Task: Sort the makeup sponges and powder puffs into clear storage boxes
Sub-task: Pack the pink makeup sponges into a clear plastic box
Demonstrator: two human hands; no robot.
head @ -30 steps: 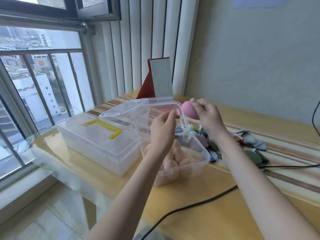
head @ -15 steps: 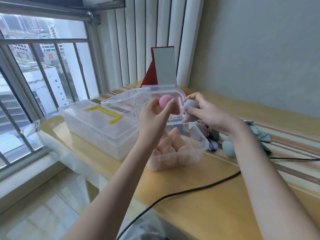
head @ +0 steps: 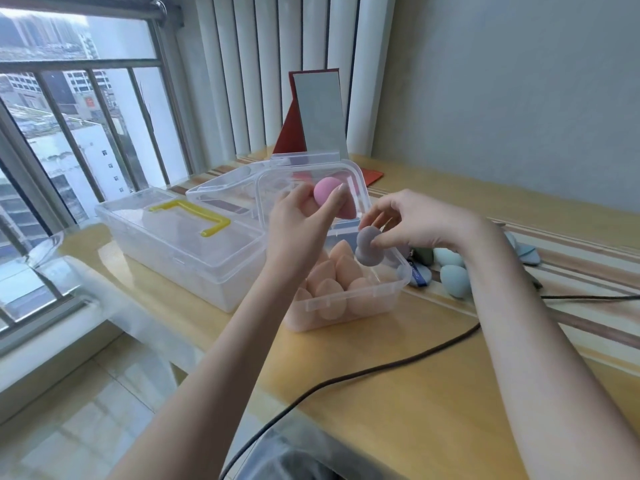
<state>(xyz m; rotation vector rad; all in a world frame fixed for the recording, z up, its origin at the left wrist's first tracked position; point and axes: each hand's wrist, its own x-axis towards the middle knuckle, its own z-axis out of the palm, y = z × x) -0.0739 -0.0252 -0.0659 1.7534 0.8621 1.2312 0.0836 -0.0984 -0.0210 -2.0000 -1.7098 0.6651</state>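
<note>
Head view: mid-sort, both hands loaded over the small clear box (head: 360,303) w/ peach sponges (head: 332,289) inside. Left hand (head: 301,220) pinches a pink sponge (head: 330,195) up near the raised lid (head: 311,174), right hand (head: 412,223) pinches a grey gourd-shaped sponge (head: 367,247) just above the box's right rim. Next, prob: drop each by colour, since this box looks peach-only, so the big box w/ yellow handle (head: 180,237) needs opening or another bin. Room is tight: lid behind, big box touching on left, unsorted blue/green sponges (head: 453,277) just right, black cable (head: 381,368) across the counter (head: 433,393) front, counter edge near on window side.
</note>
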